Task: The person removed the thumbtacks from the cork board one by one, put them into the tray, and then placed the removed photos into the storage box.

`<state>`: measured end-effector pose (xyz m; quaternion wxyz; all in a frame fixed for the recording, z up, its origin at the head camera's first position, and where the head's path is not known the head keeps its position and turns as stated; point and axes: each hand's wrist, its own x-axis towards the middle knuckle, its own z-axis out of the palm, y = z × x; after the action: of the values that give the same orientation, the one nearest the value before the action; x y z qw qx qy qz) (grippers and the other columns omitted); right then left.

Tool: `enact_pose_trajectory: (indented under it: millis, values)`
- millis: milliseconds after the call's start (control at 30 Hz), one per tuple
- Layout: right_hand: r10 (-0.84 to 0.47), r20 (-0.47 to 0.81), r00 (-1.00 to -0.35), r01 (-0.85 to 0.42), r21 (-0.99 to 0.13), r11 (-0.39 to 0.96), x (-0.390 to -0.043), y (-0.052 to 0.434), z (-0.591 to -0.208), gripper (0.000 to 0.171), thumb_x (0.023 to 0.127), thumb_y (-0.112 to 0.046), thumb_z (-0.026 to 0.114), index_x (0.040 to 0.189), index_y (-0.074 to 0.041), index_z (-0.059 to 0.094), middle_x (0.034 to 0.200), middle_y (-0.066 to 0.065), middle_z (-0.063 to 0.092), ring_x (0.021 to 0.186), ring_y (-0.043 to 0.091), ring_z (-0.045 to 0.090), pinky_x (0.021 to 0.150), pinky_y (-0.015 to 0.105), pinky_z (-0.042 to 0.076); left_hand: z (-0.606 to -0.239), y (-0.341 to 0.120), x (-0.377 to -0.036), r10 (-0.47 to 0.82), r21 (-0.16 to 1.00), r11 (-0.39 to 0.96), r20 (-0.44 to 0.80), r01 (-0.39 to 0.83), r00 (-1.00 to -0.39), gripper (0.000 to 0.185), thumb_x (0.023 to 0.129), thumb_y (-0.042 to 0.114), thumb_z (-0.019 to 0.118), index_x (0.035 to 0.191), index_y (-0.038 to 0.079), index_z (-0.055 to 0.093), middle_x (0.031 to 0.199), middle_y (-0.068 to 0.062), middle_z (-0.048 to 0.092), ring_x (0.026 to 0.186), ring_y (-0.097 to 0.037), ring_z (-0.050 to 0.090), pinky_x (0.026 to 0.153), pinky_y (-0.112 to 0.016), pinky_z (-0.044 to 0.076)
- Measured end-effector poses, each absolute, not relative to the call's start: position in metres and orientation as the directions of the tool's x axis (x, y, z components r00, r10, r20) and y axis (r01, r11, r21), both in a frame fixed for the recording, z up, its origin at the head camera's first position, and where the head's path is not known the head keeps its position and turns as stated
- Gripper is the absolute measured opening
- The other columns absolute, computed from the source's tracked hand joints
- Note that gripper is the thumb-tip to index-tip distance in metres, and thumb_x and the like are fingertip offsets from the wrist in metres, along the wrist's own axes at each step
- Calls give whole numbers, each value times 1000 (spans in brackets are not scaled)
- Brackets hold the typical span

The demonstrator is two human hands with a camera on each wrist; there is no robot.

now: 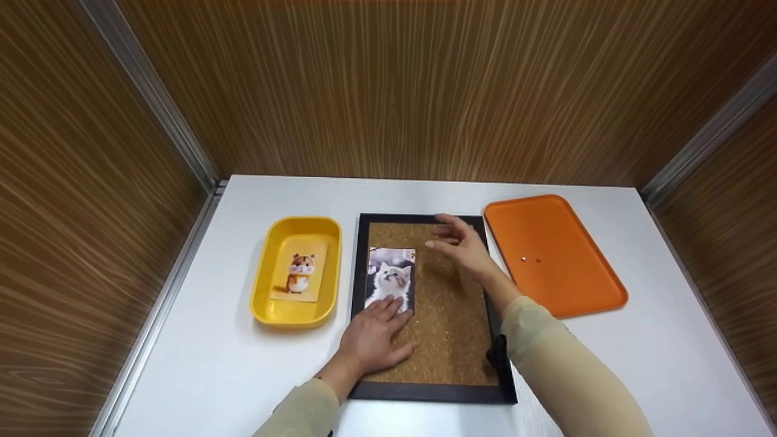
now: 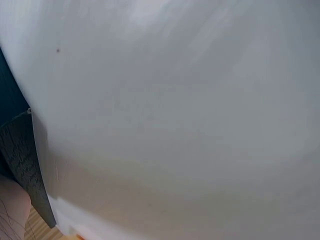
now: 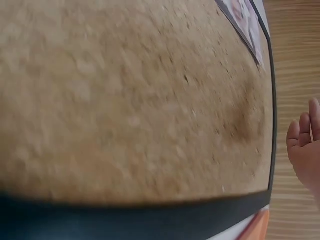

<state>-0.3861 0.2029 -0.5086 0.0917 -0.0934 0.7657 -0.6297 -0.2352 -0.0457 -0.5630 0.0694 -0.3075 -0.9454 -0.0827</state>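
Observation:
A kitten photo (image 1: 391,273) lies upright on the left part of a black-framed cork board (image 1: 452,346). My left hand (image 1: 373,340) rests on the photo's lower end with fingers extended, its thumb over the bare cork. Over the board's upper right my right hand (image 1: 464,246) is raised, fingers slightly bent and apart from the thumb, with nothing visible between them. The right wrist view has the photo's corner (image 3: 247,27) and the right hand's fingers (image 3: 306,130) at its right side. In the left wrist view the white tabletop fills most of the picture, hiding the photo.
Left of the board stands a yellow tray (image 1: 261,267) holding a hamster card (image 1: 300,276). An orange tray (image 1: 564,261) with small pins (image 1: 524,259) lies to the right. Wood-patterned panels (image 1: 394,91) enclose the white table (image 1: 200,340) at the back and sides.

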Motion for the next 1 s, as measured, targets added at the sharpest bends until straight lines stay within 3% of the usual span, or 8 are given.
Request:
enact_pose_trajectory:
  millis: [133, 267, 567, 700, 867, 1000]
  values:
    - [-259, -23, -966, -26, -983, 182, -385, 193, -516, 68, 96, -9, 79, 156, -1, 47, 143, 32, 56, 132, 46, 57, 106, 46, 52, -563, -46, -235, 570, 115, 798, 177, 592, -802, 64, 100, 65, 55, 147, 23, 66, 158, -4, 55, 147, -24, 49, 123, -38, 38]
    - [-250, -9, -968, -35, -985, 171, -384, 185, -524, 67, 95, -5, 79, 154, 1, 48, 140, 33, 58, 131, 47, 58, 108, 49, 51, -563, -46, -235, 569, 106, 802, 166, 588, -805, 64, 100, 65, 55, 147, 24, 66, 158, -4, 55, 147, -23, 49, 123, -37, 37]
    - [-244, 2, -970, -38, -989, 144, -381, 177, -539, 66, 93, 1, 78, 152, 6, 48, 134, 36, 62, 128, 48, 58, 93, 27, 52, -563, -46, -236, 576, 101, 797, 168, 595, -800, 65, 99, 65, 55, 148, 23, 66, 158, -4, 56, 147, -23, 49, 123, -37, 38]
    - [-263, -23, -965, -10, -993, 122, -380, 176, -546, 69, 94, 3, 76, 154, 7, 44, 137, 36, 60, 128, 48, 58, 91, 24, 53, -562, -47, -236, 576, 104, 799, 153, 593, -803, 66, 99, 65, 55, 149, 24, 65, 159, -4, 54, 148, -24, 48, 123, -38, 37]
    - [-278, -63, -958, 20, -988, 155, -377, 178, -548, 70, 94, 1, 77, 156, 5, 44, 141, 30, 59, 130, 44, 59, 94, 28, 55, -560, -46, -236, 575, 108, 802, 129, 588, -808, 67, 99, 66, 54, 150, 23, 63, 160, -5, 52, 149, -24, 47, 124, -38, 35]
    - [-284, -73, -956, 11, -977, 212, -376, 176, -550, 72, 93, -3, 80, 156, 4, 45, 142, 27, 60, 132, 41, 57, 103, 39, 53, -559, -46, -236, 574, 112, 803, 124, 586, -810, 67, 99, 66, 54, 150, 23, 64, 160, -5, 52, 149, -24, 47, 125, -38, 35]
